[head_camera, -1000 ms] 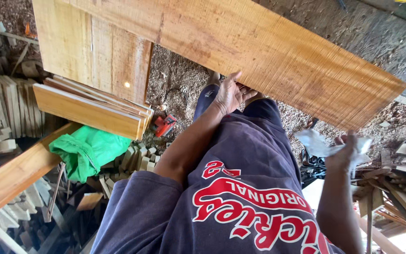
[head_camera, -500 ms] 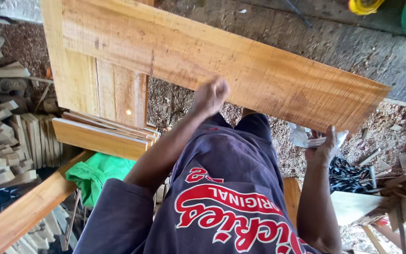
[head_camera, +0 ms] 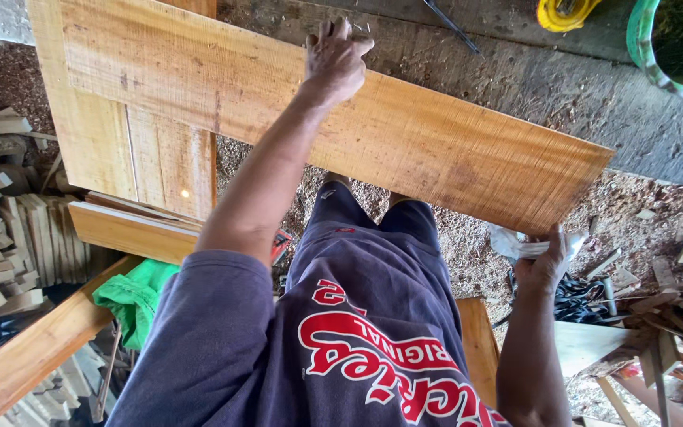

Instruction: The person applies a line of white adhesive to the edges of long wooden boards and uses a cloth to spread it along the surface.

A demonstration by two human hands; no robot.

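Plank (head_camera: pixel 405 134) — long, pale orange, rough-sawn — lay slanted across my view above the knees, its near end resting on wider boards (head_camera: pixel 128 150) at the left. Left hand (head_camera: pixel 333 59) was laid over the plank's far edge, fingers curled on it. Right hand (head_camera: pixel 543 265) sat under the plank's lower corner, fingers closed on a crumpled pale sheet (head_camera: pixel 515 243) — whether they also gripped the wood I could not tell. Risk, as I judged it: with one hand encumbered by the sheet, the far end could drop or swing, and the sawn edge could leave splinters in the palm. Also noted: stacked planks (head_camera: pixel 132 229) just beside the left thigh; green cloth (head_camera: pixel 132 296) below them; red tool (head_camera: pixel 281 241), mostly hidden behind the arm; cut wood blocks (head_camera: pixel 9 237) piled at far left; offcuts (head_camera: pixel 666 316) heaped at right; black coil (head_camera: pixel 583 296) on the sawdust floor (head_camera: pixel 476 253); green bucket (head_camera: pixel 658 47) and yellow coil (head_camera: pixel 563 12) on the concrete slab (head_camera: pixel 563 87) beyond. Stacks at left and offcuts at right left little room to swing the plank.
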